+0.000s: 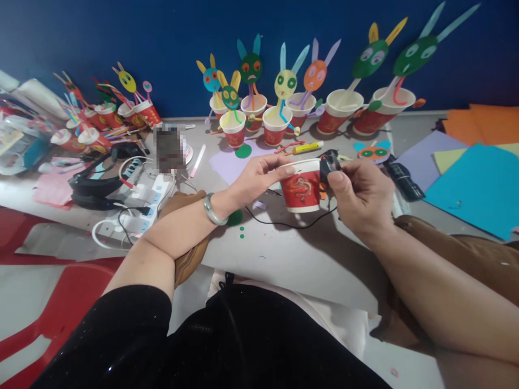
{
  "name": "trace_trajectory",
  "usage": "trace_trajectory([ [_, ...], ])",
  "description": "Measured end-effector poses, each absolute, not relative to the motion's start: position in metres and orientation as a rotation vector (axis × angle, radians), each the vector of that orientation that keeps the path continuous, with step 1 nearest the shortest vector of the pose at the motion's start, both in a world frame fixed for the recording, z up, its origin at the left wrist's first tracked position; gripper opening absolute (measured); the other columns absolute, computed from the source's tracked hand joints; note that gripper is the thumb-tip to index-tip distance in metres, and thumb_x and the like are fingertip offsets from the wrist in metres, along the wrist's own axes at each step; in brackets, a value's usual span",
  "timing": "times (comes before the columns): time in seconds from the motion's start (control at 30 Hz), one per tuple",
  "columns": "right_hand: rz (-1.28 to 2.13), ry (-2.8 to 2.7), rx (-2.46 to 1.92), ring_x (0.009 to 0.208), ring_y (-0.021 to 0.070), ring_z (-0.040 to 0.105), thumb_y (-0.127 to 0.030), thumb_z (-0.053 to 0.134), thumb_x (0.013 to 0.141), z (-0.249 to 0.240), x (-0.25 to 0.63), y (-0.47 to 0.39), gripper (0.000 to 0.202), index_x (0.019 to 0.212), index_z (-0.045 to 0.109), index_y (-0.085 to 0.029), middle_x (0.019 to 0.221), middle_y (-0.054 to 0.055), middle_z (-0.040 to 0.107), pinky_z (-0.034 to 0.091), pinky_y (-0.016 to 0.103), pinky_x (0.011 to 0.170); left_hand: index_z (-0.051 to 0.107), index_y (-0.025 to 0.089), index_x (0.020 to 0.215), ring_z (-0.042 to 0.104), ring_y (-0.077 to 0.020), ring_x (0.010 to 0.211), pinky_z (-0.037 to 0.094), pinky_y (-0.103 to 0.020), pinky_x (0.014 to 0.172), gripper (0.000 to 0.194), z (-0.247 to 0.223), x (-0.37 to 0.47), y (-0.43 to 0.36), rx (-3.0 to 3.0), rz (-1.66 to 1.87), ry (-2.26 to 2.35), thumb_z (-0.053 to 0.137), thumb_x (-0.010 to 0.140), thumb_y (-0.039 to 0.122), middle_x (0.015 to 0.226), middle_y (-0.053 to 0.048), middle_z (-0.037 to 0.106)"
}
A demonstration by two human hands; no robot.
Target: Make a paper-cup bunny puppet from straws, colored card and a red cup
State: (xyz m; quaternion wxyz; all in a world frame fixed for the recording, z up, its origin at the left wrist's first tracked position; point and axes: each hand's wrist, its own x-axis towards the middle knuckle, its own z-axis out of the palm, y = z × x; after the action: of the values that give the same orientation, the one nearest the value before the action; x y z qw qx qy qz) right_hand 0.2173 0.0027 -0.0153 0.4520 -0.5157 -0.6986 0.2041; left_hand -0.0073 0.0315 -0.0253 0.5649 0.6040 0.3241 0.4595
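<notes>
A red paper cup [301, 189] with a white rim and a dragon print is held upright above the grey table. My left hand [259, 175] grips its left side near the rim. At the cup's right side, my right hand [360, 194] is closed round a black tool [329, 166], whose front end is against the cup near the rim. A thin black cable [284, 224] loops below the cup. Behind it lie a yellow marker [308, 147] and a paper face [372, 153] with green eyes.
Several cups with paper-faced figures, one a green face [251, 67], stand along the blue wall. Coloured sheets, including a blue one [478, 189], lie at right. On the left are a power strip [156, 202], a black headset [95, 189] and a red chair [77, 292].
</notes>
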Motion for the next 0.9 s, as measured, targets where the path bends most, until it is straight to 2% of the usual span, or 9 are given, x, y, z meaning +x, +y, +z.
trace_trajectory([
  [0.13,0.557,-1.715,-1.189,0.058,0.0159,0.043,-0.083,0.052,0.092,-0.021,0.222,0.008,0.057,0.085,0.050,-0.027,0.064,-0.001,0.050,0.036,0.034,0.057,0.074,0.019,0.094,0.067,-0.0164,0.093,0.054,-0.034,0.090,0.044,-0.028,-0.017,0.039,1.607,1.285,0.958,0.076,0.090,0.063,0.096,-0.004,0.074],
  [0.23,0.616,-2.171,-1.043,0.058,0.0155,0.049,-0.071,0.054,0.098,-0.018,0.219,0.000,0.049,0.087,0.058,-0.024,0.067,0.000,0.059,0.037,0.031,0.060,0.072,0.020,0.095,0.064,-0.0165,0.090,0.052,-0.035,0.090,0.035,-0.031,-0.023,0.045,1.709,1.419,1.100,0.071,0.096,0.056,0.095,-0.004,0.071],
  [0.37,0.587,-2.908,-0.730,0.059,0.0156,0.057,-0.049,0.052,0.106,-0.020,0.204,-0.021,0.037,0.088,0.066,-0.020,0.071,0.003,0.069,0.027,0.029,0.061,0.069,0.023,0.094,0.061,-0.0193,0.093,0.050,-0.039,0.095,0.031,-0.033,-0.024,0.047,1.930,1.488,1.196,0.065,0.100,0.054,0.093,-0.004,0.068],
  [0.5,0.485,-3.090,-0.706,0.063,0.0177,0.063,-0.042,0.056,0.106,-0.025,0.192,-0.036,0.029,0.094,0.070,-0.019,0.076,0.006,0.075,0.022,0.030,0.061,0.067,0.024,0.097,0.061,-0.0223,0.098,0.048,-0.043,0.099,0.034,-0.035,-0.021,0.043,2.149,1.506,1.138,0.059,0.102,0.057,0.094,-0.005,0.066],
  [0.73,0.545,-3.177,-0.691,0.079,0.0218,0.072,-0.035,0.065,0.102,-0.029,0.188,-0.038,0.021,0.111,0.075,-0.018,0.088,0.008,0.080,0.031,0.031,0.066,0.069,0.024,0.096,0.060,-0.0252,0.104,0.047,-0.047,0.102,0.030,-0.039,-0.015,0.035,2.512,1.451,1.234,0.051,0.106,0.046,0.094,-0.007,0.067],
  [0.9,0.515,-3.135,-0.632,0.086,0.0234,0.071,-0.038,0.073,0.097,-0.034,0.190,-0.034,0.023,0.107,0.077,-0.017,0.094,0.010,0.079,0.039,0.032,0.072,0.070,0.026,0.098,0.060,-0.0246,0.112,0.039,-0.055,0.121,0.019,-0.035,-0.018,0.028,2.739,1.440,1.191,0.056,0.103,0.038,0.094,-0.004,0.066],
])
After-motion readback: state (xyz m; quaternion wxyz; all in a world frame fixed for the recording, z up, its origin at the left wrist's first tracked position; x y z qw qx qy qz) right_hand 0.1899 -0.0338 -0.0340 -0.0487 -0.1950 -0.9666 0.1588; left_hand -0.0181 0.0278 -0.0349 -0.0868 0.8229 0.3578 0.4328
